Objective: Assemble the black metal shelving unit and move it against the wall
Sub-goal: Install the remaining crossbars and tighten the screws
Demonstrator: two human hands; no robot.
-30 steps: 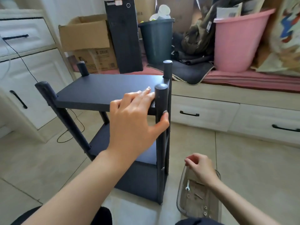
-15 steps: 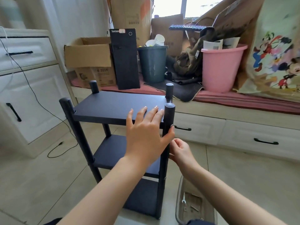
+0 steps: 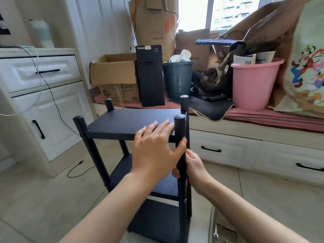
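The black shelving unit (image 3: 126, 120) stands upright on the tiled floor in front of me, with three shelves and four round posts. My left hand (image 3: 156, 151) lies flat on the near right corner of the top shelf, its thumb against the near right post (image 3: 180, 130). My right hand (image 3: 192, 165) grips that same post just below the top shelf, fingers wrapped round it from the right.
A clear plastic bag with a small wrench (image 3: 216, 234) and screws lies on the floor at the lower right. White drawers (image 3: 226, 151) run under a window bench holding cardboard boxes (image 3: 112, 71), a computer tower (image 3: 150, 76), a dark bin (image 3: 178, 78) and a pink bucket (image 3: 252, 85). A white cabinet (image 3: 43, 106) stands left.
My right hand rose from the parts bag on the floor and took hold of the near right post. The view lifted. My left hand stayed on the top shelf corner.
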